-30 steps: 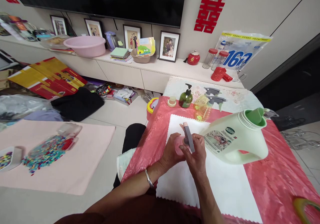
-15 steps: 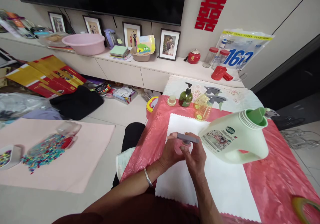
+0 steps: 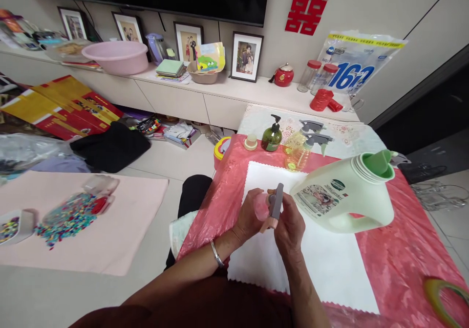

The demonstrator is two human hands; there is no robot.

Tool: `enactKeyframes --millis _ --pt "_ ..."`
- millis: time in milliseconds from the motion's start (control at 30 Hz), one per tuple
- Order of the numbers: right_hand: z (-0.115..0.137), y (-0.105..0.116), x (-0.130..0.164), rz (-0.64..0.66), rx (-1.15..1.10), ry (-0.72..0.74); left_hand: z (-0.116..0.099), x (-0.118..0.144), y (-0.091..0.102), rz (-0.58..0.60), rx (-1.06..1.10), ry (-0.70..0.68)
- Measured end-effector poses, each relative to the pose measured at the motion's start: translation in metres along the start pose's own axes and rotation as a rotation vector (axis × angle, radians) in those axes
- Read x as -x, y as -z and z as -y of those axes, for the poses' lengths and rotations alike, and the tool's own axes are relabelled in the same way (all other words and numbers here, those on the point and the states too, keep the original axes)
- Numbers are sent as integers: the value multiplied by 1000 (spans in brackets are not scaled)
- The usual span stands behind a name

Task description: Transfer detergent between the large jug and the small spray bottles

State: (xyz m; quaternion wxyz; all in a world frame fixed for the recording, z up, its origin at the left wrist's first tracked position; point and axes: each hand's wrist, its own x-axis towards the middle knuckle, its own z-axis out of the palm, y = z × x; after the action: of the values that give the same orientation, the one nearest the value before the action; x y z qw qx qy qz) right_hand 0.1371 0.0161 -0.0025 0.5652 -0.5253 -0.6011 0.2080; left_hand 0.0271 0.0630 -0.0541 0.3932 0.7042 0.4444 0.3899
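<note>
Pink translucent plastic spray bottle [image 3: 260, 208] sits in my left hand [image 3: 249, 215], fingers curled closed around its body, raised in front of me over a white sheet with a scalloped edge [image 3: 330, 269]. My right hand [image 3: 291, 223] is half-curled against the grey trigger head with a peach-coloured lever [image 3: 277, 202]; its fingertips are hidden behind that part, so I cannot tell how tightly they close. As I judge it, the joint between head and bottle is the step in hand: the head is at the neck, not lifted clear, but whether it is fully seated or loose I cannot tell, nor how full the bottle is. Just beyond my right hand, a large pale-green plastic jug [image 3: 344, 191] stands open, a green spout [image 3: 379, 164] showing in its mouth. Farther out, two yellow-tinted clear bottles [image 3: 298, 158] carry grey trigger heads, so those look assembled. Near them stands a dark-green pump bottle [image 3: 271, 138], with a round pale cap [image 3: 251, 142] lying beside it on the shiny red plastic cover [image 3: 414, 225].
</note>
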Motion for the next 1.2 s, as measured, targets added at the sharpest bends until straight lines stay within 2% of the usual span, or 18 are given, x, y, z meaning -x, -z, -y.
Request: enactKeyframes --millis 67,167,233,300,400,533,600,733,833,933,1000,1133,1200 --pt "7 1 -2 -10 -60 18 11 4 -4 -42 42 -17" --pt "28 9 -11 -129 -247 3 25 12 -8 -145 138 -26" --pt "46 22 -21 -237 -412 -13 31 18 -9 -165 196 -22" --pt "64 41 -33 -300 -488 58 32 21 -9 -144 225 -10" --pt "86 72 -42 -388 -479 121 32 21 -9 -130 248 2" --pt "92 104 -27 -445 -244 84 33 19 -10 -144 245 -19" --pt "84 113 -13 -332 -44 43 34 19 -10 -145 225 -33" --pt "47 116 16 177 441 -62 34 19 -10 -155 169 -10" --pt "10 107 35 378 629 28 33 19 -10 -163 177 18" --pt "-20 94 51 428 697 54 31 20 -9 -158 217 18" --pt "-30 87 56 434 720 59 30 21 -9 -159 239 12" --pt "-23 87 56 398 729 99 28 21 -9 -177 234 27" --pt "-11 99 52 297 714 93 26 21 -9 -188 207 52"
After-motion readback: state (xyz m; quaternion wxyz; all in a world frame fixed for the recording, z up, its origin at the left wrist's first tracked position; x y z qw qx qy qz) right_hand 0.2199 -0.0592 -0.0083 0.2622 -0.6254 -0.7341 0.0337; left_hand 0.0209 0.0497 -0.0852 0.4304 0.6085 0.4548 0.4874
